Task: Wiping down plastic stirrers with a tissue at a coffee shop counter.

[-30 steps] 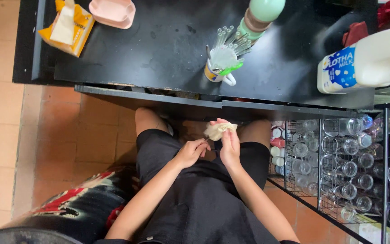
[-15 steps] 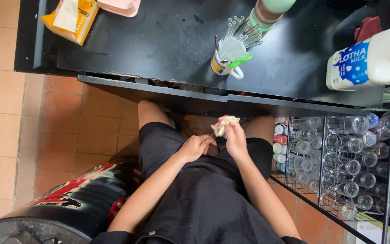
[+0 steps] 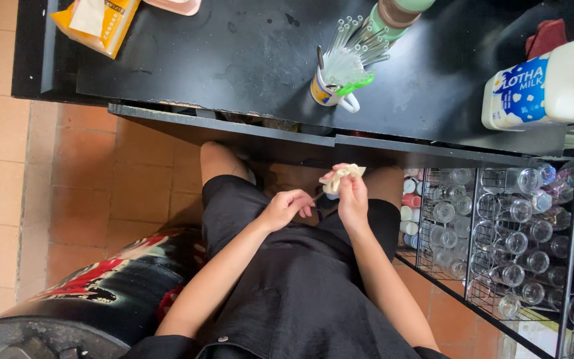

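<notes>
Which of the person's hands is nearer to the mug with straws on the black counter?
Right. The right hand, holding a crumpled cloth, is almost directly below the mug; the left hand sits lower and further left, above the lap.

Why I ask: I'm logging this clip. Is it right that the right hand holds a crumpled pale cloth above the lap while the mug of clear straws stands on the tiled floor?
Not quite. In the head view the right hand does hold the crumpled pale cloth, but the mug of clear straws stands on the black counter, not the floor.

On the desk (image 3: 220, 60), a cup of straws (image 3: 337, 83) stands near the front edge, a milk jug (image 3: 546, 86) at the right edge, a box (image 3: 97, 23) at the back-left corner.
</notes>
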